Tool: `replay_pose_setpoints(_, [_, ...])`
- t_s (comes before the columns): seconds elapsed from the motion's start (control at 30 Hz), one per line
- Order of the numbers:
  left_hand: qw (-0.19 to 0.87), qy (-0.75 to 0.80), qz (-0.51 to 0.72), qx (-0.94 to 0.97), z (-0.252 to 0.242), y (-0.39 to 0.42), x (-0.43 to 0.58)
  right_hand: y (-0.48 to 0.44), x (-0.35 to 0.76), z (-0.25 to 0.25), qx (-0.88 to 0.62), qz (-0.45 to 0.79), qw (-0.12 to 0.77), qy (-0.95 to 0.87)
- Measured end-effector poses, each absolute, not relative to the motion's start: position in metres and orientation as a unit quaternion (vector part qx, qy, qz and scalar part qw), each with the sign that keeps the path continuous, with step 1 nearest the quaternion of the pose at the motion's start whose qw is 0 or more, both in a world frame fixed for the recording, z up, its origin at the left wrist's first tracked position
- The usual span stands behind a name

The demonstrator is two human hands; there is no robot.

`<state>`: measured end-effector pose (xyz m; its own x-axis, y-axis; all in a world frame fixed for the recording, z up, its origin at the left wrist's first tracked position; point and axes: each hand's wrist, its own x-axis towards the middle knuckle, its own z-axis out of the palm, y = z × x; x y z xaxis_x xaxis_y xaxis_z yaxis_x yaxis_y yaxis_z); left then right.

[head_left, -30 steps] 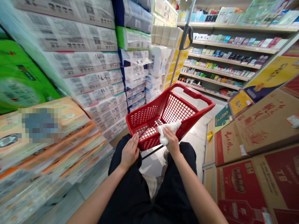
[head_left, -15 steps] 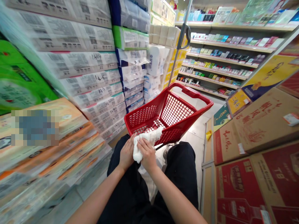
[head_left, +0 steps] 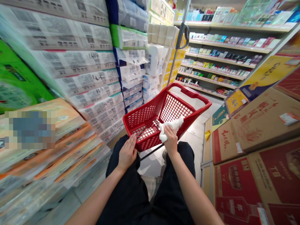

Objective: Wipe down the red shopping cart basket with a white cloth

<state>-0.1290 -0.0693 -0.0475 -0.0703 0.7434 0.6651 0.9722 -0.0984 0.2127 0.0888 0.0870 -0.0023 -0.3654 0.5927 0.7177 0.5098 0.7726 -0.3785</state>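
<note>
A red plastic shopping basket [head_left: 147,145] with lattice sides and a handle at its far right stands in front of my knees, tilted in view. My right hand [head_left: 170,139] is closed on a crumpled white cloth [head_left: 177,123] and presses it against the basket's right rim. The cloth trails along that rim towards the handle and covers part of it. At the near left corner, my left hand [head_left: 127,153] lies against the basket's edge, its fingers stretched out side by side and holding nothing. The inside of the basket shows only its grid floor.
Wrapped paper packs [head_left: 93,75] rise in a tall stack on the left, with orange packs [head_left: 77,150] nearer me. Cardboard cartons [head_left: 257,125] wall in the right side. Beyond the basket are a metal pole [head_left: 173,67] and shelves of small boxes [head_left: 217,54].
My right hand has moved right along the basket's rim with the cloth, away from my left hand. My left hand has stayed near the left corner, no longer beside the cloth.
</note>
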Motion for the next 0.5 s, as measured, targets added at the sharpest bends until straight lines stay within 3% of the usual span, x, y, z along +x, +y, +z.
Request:
replay_pose_setpoints(0.27, [0.154,-0.634,-0.333,-0.681,-0.045,-0.072,-0.133,-0.011,0.015,-0.013,-0.251,0.103,0.408,-0.872])
replay_pose_setpoints(0.5, [0.141,-0.644,-0.334,-0.674,-0.042,-0.073,-0.130,0.035,0.056,-0.009,-0.175,0.079,0.391,-0.900])
